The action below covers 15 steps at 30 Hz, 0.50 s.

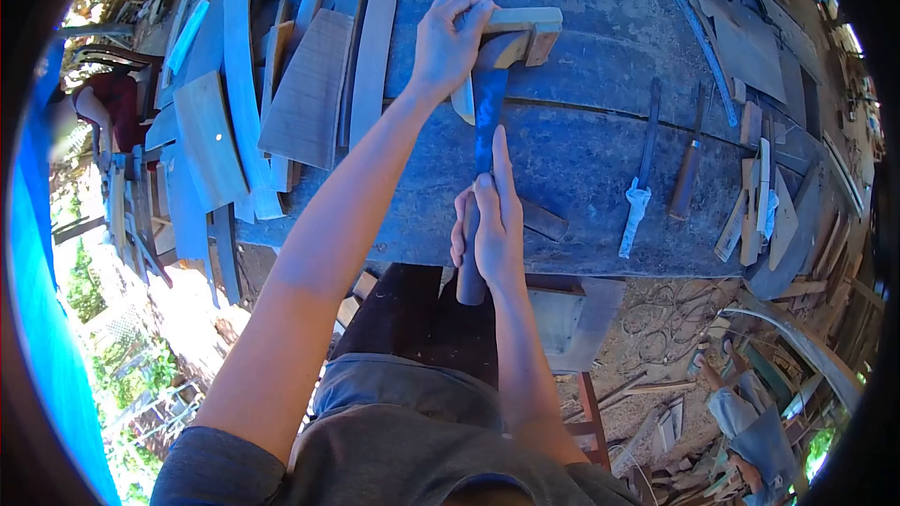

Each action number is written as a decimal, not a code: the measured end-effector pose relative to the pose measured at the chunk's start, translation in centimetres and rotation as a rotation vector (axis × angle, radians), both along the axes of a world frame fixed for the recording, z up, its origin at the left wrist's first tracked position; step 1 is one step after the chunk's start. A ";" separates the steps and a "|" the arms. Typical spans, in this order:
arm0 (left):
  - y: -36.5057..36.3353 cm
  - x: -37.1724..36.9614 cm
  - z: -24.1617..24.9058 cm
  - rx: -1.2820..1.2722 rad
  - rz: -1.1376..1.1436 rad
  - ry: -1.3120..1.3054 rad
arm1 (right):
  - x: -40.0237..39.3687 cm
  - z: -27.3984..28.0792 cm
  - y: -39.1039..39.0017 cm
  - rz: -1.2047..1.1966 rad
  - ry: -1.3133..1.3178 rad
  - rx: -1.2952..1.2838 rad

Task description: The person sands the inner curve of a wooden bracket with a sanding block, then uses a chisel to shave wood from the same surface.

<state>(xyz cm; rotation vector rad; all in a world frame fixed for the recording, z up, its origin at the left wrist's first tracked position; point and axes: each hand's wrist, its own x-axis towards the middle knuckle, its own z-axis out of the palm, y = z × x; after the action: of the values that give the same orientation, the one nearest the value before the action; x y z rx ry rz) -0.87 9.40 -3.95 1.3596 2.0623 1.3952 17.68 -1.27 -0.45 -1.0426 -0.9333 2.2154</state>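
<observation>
My left hand (453,45) is closed around one end of an angled wooden piece (525,19) over the worktable. A short wooden block stands out at its far right end. My right hand (494,234) grips the dark round handle of a flat-bladed hand tool (488,117), index finger stretched along the blade. The blade widens away from me and its far end lies against or just under the wooden piece; contact is hard to make out. Whether it is a saw or a chisel does not show. Beside the handle lies a small dark wood offcut (543,221).
Wooden boards (309,84) are piled on the table's left. Right of my hands lie a long tool with a wrapped handle (636,215), a wooden-handled tool (689,169) and a blue metal bar (701,49). Another person (750,431) is at lower right, another (112,103) at left.
</observation>
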 end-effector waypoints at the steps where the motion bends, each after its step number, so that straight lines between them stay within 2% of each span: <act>1: 0.0 -0.1 -0.1 0.029 -0.013 0.000 | -0.1 -0.1 0.0 0.000 0.001 -0.002; 6: 0.0 0.2 0.0 0.012 -0.026 0.028 | 1.9 0.4 -2.7 -0.002 -0.027 0.000; 10: -0.2 0.3 -0.2 0.009 -0.020 0.041 | 0.7 -0.4 0.2 0.020 0.035 -0.039; 12: -0.5 0.1 -0.1 0.020 -0.030 0.069 | -1.1 -1.2 2.1 0.043 0.009 0.058; 15: 0.2 -0.1 0.0 0.021 -0.048 0.056 | -0.3 -0.6 -0.1 -0.002 0.037 0.032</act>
<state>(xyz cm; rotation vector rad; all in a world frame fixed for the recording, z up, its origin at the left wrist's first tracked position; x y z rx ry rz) -1.00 9.56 -3.96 1.4630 2.0405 1.3778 17.36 -1.36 -1.06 -0.9843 -0.9481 2.2029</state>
